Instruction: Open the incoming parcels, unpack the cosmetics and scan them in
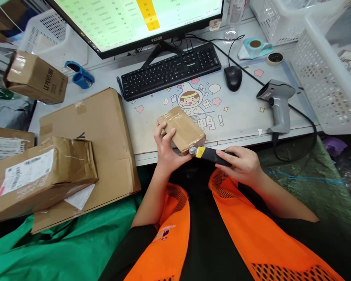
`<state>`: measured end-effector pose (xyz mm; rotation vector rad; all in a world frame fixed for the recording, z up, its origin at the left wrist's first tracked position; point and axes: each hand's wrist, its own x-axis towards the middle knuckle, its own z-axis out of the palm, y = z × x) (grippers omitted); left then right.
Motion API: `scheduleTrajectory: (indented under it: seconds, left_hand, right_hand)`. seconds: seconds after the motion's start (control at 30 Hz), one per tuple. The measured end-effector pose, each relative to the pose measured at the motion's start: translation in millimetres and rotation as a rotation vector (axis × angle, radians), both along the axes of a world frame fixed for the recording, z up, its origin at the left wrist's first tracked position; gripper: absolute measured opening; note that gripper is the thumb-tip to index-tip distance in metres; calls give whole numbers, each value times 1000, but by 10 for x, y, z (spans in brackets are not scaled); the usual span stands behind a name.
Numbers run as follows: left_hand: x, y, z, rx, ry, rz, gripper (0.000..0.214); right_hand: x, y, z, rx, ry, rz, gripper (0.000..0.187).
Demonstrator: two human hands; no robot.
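Box point(183, 128): sitting over the desk's point(143, 144) near edge, at 6 o'clock from the keyboard point(171, 70); whether it is touching the desk, I cannot tell.
Left hand point(167, 146): clamping the box, fingers spreading at 9 o'clock, thumb lying just beside the cutter's point(210, 155) tip.
Right hand point(242, 162): closing its fingers around the cutter's handle, tip pointing at the box's 5 o'clock corner.
Tape point(199, 138): shining, probably feeling slippery.
Cardboard: looking light and stiff; contents hiding, perhaps fragile.
Best hold: gripping between 9 and 11 o'clock.
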<state>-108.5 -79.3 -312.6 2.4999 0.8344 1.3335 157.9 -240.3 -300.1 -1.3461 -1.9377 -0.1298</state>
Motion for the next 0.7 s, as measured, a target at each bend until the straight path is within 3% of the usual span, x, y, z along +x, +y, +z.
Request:
scheduleTrajectory:
  seconds: [0.2, 0.3, 0.4, 0.47, 0.57, 0.7]
  left_hand:
    - [49, -30, 13, 3, -10, 6, 90]
    - [-42, -48, 32, -37, 33, 38, 95]
    - [-133, -84, 31, -27, 36, 78, 94]
    - [-104, -130, 21, 59, -9, 103, 76]
    - [76, -205, 9, 201, -113, 118, 41]
    - [278, -238, -11, 222, -147, 130, 26]
  right_hand:
    - [350, 38, 5, -2, -6, -182, 34]
    - [547, -63, 49, -67, 74, -250, 36]
    - [624, -179, 166, -41, 149, -417, 37]
    - [546, -208, 316, -49, 163, -462, 38]
    - [258, -163, 628, -152, 94, -351, 37]
    - [-100, -11, 1004, -270, -95, -232, 36]
